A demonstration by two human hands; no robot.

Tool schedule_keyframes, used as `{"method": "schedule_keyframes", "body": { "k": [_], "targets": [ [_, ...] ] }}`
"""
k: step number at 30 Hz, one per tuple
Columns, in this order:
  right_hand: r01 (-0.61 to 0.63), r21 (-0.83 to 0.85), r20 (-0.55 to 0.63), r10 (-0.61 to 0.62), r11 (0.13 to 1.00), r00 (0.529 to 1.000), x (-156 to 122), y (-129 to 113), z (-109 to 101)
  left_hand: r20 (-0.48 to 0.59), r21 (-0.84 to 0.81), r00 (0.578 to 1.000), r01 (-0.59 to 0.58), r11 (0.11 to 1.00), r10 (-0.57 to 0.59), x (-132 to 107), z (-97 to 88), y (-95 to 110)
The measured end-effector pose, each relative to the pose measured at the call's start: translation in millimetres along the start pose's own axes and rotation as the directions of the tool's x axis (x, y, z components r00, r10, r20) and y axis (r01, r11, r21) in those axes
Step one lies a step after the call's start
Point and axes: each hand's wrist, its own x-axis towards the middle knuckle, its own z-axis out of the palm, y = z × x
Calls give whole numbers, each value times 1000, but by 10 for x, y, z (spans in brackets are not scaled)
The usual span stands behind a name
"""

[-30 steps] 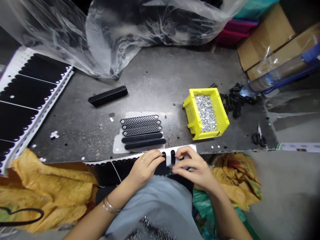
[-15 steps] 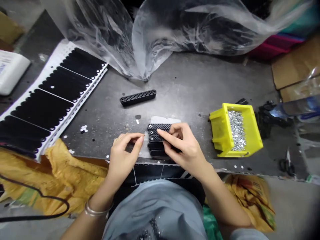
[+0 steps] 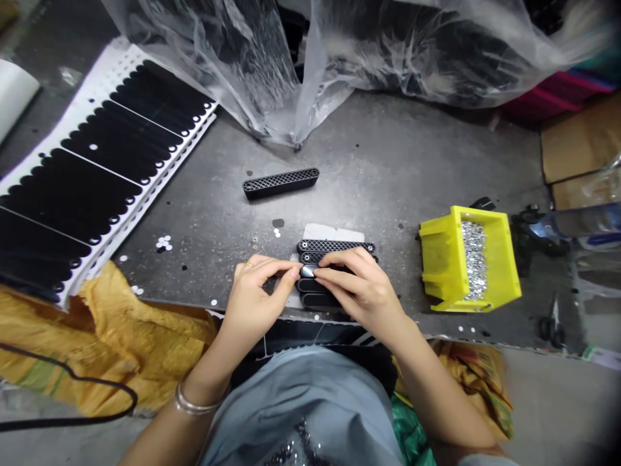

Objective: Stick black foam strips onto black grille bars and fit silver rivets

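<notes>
Several narrow black plastic bars lie in a row in front of me. The far ones show a lattice top (image 3: 334,246), and the near ones have smooth black tops (image 3: 317,299). Over the bar between them is a glossy black sticker strip (image 3: 307,271) with a rounded end. My left hand (image 3: 259,285) pinches that end between thumb and forefinger. My right hand (image 3: 363,278) is closed, with its fingertips on the same strip, hiding most of its length. Beyond the row lies a single lattice bar (image 3: 281,184), apart from both hands.
Sheets of black rounded strips (image 3: 116,152) lie at the left. At the right stands a yellow bin (image 3: 439,259) of small shiny metal parts (image 3: 474,259), with scissors (image 3: 553,323) beyond it. Clear plastic bags (image 3: 388,58) cover the back. A yellow sack (image 3: 145,349) hangs below the left edge.
My left hand has moved right to the bars, meeting my right hand. The glossy strip now shows between my fingertips over the third bar. The camera view has shifted slightly.
</notes>
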Motion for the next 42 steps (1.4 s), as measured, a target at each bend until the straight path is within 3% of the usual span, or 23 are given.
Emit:
{"method": "schedule_keyframes", "body": {
  "k": [6,9,12,14,19,22,24,25,27,29,33,35,37,40,41,42],
  "targets": [
    [11,-38,39,-9,999,999,-12,-5,-96,9,35,998,57,998,-57,79,33,39],
    [-112,-35,-4,112,993,994,-161,34,-266,33,22,997,75,997,-75,105,34,45],
    [-264,85,-97,271,961,958,-325,126,-379,39,15,996,77,997,-78,119,19,38],
    [-284,153,-136,305,947,943,-379,203,-378,40,22,996,74,997,-75,135,8,30],
    [-201,181,-147,228,963,963,-360,315,-309,53,47,998,36,998,-39,184,-23,31],
    [-179,8,-297,173,984,939,-494,192,-374,-63,121,995,-64,991,72,76,-18,83],
    [-231,-47,-367,198,972,909,-712,37,-428,-202,164,943,-232,959,263,-101,40,125],
    [-260,-30,-345,234,965,909,-842,-42,-435,-225,167,901,-339,926,370,-210,94,139],
    [-296,22,-213,293,955,932,-1093,-160,-375,-141,107,832,-525,844,536,-426,250,135],
    [-291,5,-124,289,957,949,-1273,-200,-218,13,31,796,-605,796,605,-585,437,80],
    [-223,-107,-178,202,969,963,-1398,-124,92,111,19,719,-692,722,686,-660,697,-104],
    [-201,-7,-186,196,980,963,-1429,-94,79,117,36,705,-707,707,699,-634,730,-169],
    [-218,248,-100,249,944,963,-1474,-91,-65,110,48,718,-694,718,687,-622,742,-195],
    [-242,690,-33,364,682,931,-1479,-109,-382,57,61,747,-665,744,663,-664,791,-171],
    [-216,772,-61,408,598,911,-1431,-116,-469,40,61,753,-658,751,657,-687,808,-146],
    [-188,801,-109,447,569,888,-1349,-122,-532,32,58,755,-656,753,655,-709,814,-111]
  ]
}}
